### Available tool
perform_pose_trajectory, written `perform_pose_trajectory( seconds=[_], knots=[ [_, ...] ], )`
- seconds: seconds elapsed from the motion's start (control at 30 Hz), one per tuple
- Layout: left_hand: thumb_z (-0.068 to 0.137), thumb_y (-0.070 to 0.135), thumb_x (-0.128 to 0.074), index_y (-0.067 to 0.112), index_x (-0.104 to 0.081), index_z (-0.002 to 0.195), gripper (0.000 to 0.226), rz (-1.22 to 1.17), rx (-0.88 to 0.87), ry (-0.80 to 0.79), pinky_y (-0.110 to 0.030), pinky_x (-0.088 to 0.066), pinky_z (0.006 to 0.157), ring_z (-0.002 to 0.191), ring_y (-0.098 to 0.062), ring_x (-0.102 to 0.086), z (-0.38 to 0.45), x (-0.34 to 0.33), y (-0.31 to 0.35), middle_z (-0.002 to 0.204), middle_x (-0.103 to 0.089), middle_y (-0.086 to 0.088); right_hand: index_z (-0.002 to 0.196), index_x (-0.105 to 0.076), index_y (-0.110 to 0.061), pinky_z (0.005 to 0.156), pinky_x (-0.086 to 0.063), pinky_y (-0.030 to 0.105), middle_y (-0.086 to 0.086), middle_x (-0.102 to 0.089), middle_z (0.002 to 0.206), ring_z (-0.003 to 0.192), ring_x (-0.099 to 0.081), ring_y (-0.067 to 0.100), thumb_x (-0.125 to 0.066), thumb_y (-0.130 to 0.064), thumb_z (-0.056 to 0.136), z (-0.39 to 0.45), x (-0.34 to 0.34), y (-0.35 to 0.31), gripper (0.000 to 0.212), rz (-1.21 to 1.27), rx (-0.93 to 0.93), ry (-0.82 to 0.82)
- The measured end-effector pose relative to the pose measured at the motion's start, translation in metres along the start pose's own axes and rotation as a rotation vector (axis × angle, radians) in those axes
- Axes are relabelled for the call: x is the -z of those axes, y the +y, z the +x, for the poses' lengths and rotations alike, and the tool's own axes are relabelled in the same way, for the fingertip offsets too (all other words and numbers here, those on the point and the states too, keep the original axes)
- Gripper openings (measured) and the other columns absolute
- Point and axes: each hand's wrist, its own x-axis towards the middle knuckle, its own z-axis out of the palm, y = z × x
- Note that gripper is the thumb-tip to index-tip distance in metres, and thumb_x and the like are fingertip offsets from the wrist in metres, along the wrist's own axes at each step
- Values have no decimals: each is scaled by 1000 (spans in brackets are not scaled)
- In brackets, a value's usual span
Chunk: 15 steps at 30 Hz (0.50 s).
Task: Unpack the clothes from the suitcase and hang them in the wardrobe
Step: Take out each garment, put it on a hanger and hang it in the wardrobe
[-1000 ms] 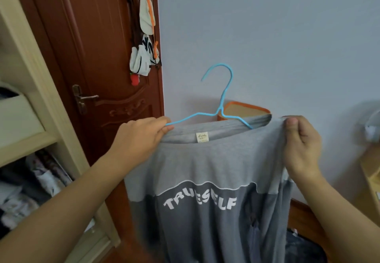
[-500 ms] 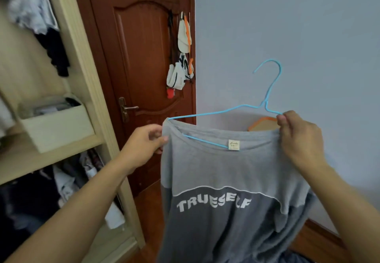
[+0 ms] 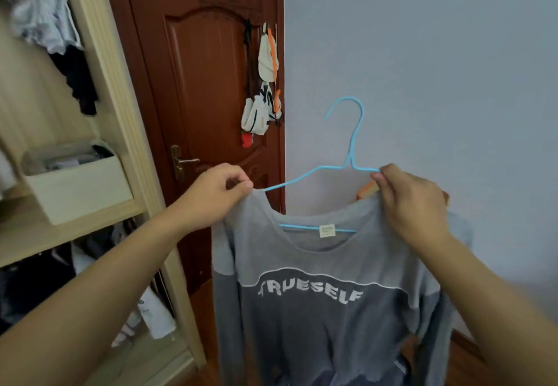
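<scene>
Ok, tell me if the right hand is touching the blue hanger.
Touching. The head view shows the right hand pinching the blue hanger at its right shoulder wire.

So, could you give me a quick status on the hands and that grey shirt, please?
Left hand pinches grey shirt shoulder. Right hand pinches blue hanger and collar. Hanger inside neckline, not yet in wardrobe.

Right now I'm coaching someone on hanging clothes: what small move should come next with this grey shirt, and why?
Probably draw the shirt's left shoulder over the bare arm of the hanger. The left hand pinches that shoulder just at the wire's end, while the right hand holds the other side. The hanger's bottom bar already shows inside the collar.
</scene>
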Motion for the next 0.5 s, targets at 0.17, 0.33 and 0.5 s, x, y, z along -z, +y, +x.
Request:
perform_pose_trajectory(
  seconds=[0.17, 0.33, 0.5],
  knots=[
    [103, 30, -53, 25, -63, 92, 16, 108, -216, -91, -30, -47, 71, 74, -8, -63, 6, -24, 21, 75, -67, 9, 80, -55, -13, 47, -43, 38, 13, -60, 60, 55, -59, 40, -37, -45, 100, 10, 8, -8, 43, 77, -16, -46],
    [101, 44, -35, 27, -55, 97, 27, 514, -464, 158, -43, -51, 58, 74, -29, -64, 6, -21, 13, 85, -56, 6, 80, -69, -9, 67, -40, 34, 9, -70, 74, 71, -65, 29, -41, -48, 97, 11, 21, 18, 51, 290, 46, -155],
    [102, 36, -39, 30, -46, 104, 9, 741, -466, 193, -36, -45, 43, 60, -35, -63, -7, -21, 2, 86, -61, 1, 70, -63, -11, 59, -32, 26, 3, -62, 62, 59, -51, 15, -30, -67, 98, -3, 24, 45, 71, 308, 8, -154]
  ],
)
